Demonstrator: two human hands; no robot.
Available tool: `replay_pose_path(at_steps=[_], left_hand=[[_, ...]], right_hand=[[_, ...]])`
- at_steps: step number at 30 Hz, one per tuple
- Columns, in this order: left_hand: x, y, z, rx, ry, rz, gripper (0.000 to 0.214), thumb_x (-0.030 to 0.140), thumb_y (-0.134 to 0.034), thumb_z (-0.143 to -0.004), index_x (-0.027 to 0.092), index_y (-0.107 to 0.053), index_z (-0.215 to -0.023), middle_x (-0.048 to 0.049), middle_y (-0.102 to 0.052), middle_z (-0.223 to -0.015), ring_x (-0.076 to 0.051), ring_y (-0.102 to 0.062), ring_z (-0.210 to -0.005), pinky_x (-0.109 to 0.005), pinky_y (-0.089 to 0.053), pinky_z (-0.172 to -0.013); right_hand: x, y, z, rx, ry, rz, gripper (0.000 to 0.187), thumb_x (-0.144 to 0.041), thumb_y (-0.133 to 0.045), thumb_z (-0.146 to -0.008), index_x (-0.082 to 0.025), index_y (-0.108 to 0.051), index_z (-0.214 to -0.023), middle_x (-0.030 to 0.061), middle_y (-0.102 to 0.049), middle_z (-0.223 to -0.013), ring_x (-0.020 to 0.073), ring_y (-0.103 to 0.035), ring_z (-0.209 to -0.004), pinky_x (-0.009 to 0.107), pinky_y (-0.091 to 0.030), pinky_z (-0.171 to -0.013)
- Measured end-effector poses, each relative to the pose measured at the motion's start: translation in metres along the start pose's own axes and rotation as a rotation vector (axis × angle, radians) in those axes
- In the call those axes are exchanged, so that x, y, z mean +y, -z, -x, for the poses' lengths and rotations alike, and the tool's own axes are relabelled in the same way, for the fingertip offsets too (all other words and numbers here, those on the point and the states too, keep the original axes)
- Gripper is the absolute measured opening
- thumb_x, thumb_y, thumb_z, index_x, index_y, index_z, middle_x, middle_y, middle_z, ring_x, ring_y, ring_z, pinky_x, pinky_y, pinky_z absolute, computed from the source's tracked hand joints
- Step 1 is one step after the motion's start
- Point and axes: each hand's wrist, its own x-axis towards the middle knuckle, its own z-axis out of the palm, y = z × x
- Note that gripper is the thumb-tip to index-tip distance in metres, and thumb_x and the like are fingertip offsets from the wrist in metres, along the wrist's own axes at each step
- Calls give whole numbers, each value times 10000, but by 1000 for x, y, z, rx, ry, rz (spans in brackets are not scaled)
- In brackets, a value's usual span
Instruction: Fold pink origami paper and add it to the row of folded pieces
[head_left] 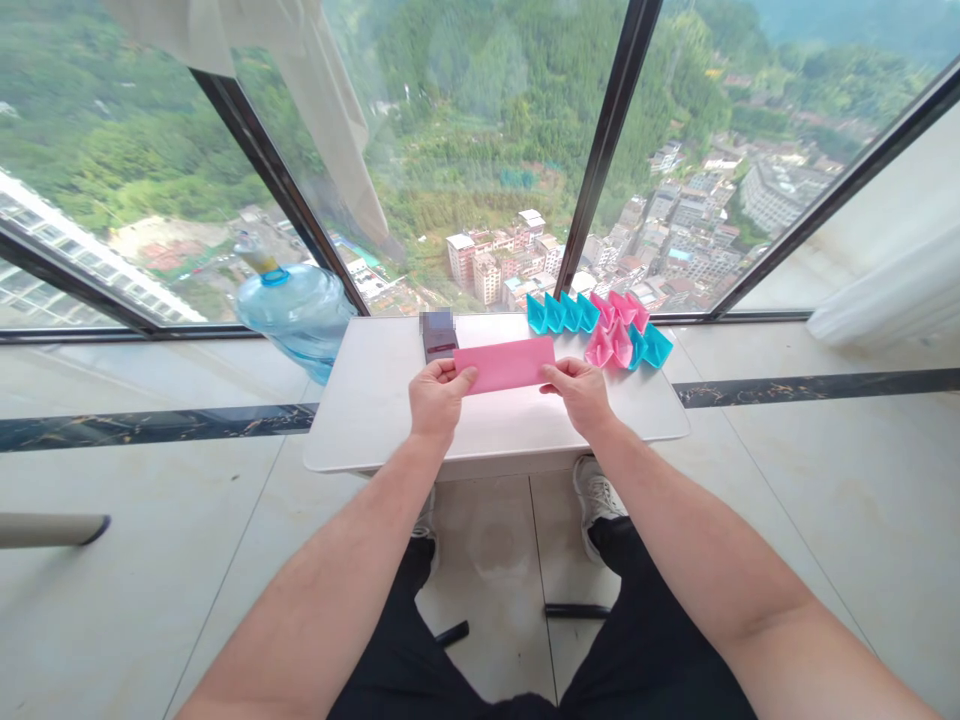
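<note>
We've got the pink paper (506, 366) up over the middle of the white table (375, 425), left hand (437, 397) pinching one end, right hand (583, 393) pinching the other. Looks super light, kinda bendy, easy to crease, so we'd grip those ends gently. Lengthwise it runs roughly along the table's long edge, right end angled slightly toward the far side.
</note>
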Motion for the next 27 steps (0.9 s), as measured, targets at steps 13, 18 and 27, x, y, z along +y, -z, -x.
replay_pose_path(at_steps=[13,18,27], left_hand=[[-2,1,-1,7,0,-11,329,315,-867,-552,154,-708,-791,-43,-729,-772,-183,-670,-745,-322,-535,-756],[-1,0,0,13,3,-3,311,299,-862,-550,152,-706,-775,-33,-722,-752,-165,-651,-713,-306,-524,-732],[-4,-5,-3,89,83,82,349,288,-861,-507,157,-663,-763,-18,-700,-739,-160,-650,-709,-324,-541,-738]], right_hand=[[-2,0,1,6,-7,9,331,-467,-834,-639,-175,-680,-653,-7,-634,-624,143,-631,-593,309,-583,-628],[-1,0,1,4,2,6,329,-466,-831,-648,-173,-683,-661,-8,-633,-630,143,-636,-594,307,-579,-623],[-2,-9,2,9,-38,-163,482,-481,-839,-632,-219,-630,-977,-11,-682,-801,167,-688,-701,303,-584,-628]])
